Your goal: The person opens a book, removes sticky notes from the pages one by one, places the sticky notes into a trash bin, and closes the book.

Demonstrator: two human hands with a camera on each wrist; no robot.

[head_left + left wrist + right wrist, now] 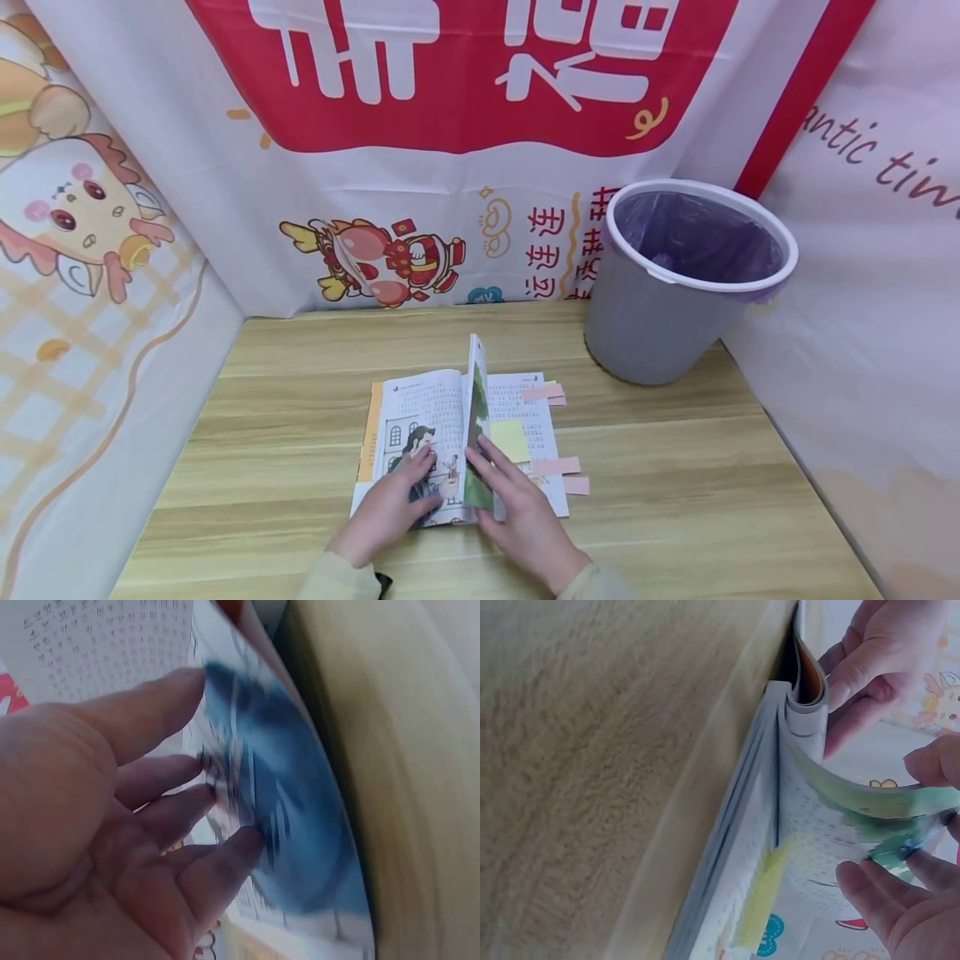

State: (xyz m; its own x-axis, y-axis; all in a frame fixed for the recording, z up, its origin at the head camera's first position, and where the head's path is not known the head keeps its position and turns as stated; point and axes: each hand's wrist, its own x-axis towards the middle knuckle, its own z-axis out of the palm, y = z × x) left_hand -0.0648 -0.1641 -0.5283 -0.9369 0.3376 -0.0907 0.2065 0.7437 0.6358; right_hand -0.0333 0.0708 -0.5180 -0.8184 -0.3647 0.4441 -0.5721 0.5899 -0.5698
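An open book [420,404] lies on the table, with a few pages [477,400] standing upright near its middle. My right hand [521,512] pinches these raised pages near their lower part; in the right wrist view the pages curve between thumb and fingers [870,896]. My left hand [390,504] rests on the illustrated left page, fingers loosely extended. The left wrist view shows its fingertips [244,840] against the blue part of the picture. A yellow sticky note [510,440] and several pink tabs [557,466] are on the right side of the book.
A grey trash bin [652,321] with a dark purple liner stands at the back right of the wooden table [285,450]. Printed cloth [450,175] hangs behind the table, and patterned cloth covers both sides.
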